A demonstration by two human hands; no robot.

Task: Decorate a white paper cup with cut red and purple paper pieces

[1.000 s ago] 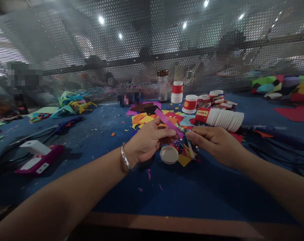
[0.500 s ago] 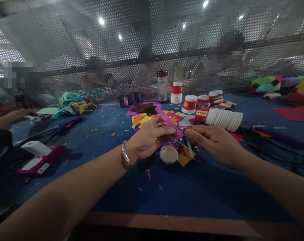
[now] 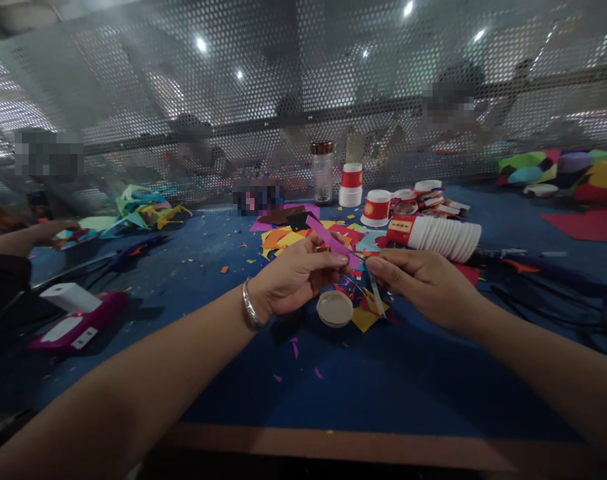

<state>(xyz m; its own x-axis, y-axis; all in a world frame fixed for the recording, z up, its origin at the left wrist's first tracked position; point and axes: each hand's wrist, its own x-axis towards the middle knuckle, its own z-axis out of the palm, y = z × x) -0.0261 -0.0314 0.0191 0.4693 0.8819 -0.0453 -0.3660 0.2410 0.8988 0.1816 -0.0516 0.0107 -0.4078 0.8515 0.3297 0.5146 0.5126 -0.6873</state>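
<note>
My left hand (image 3: 313, 273) pinches a purple paper strip (image 3: 323, 233) between thumb and fingers, its free end slanting up and away. Facing it, my right hand (image 3: 418, 283) is closed in a pinch at the strip's near end. Something small and thin shows at its fingertips, but I cannot make out what it is. A pale translucent stick (image 3: 377, 297) slopes down below those fingers; whether it is held or lies on the table I cannot tell. Under my hands are a round white lid or cup base (image 3: 335, 309) and yellow paper (image 3: 365, 319).
Cut paper pieces (image 3: 283, 238) lie behind my hands. Beyond stand a glass jar (image 3: 322, 173) and red-and-white paper cups (image 3: 376, 208); a cup stack (image 3: 443, 237) lies sideways. Glue guns (image 3: 138, 252) with cables flank both sides. A purple power strip (image 3: 78, 327) sits left, near another person's hand (image 3: 53, 232).
The purple strip's angle shifts slightly between my fingers, while both my hands stay nearly in place. Another person's arm has come in at the far left, reaching toward coloured pieces.
</note>
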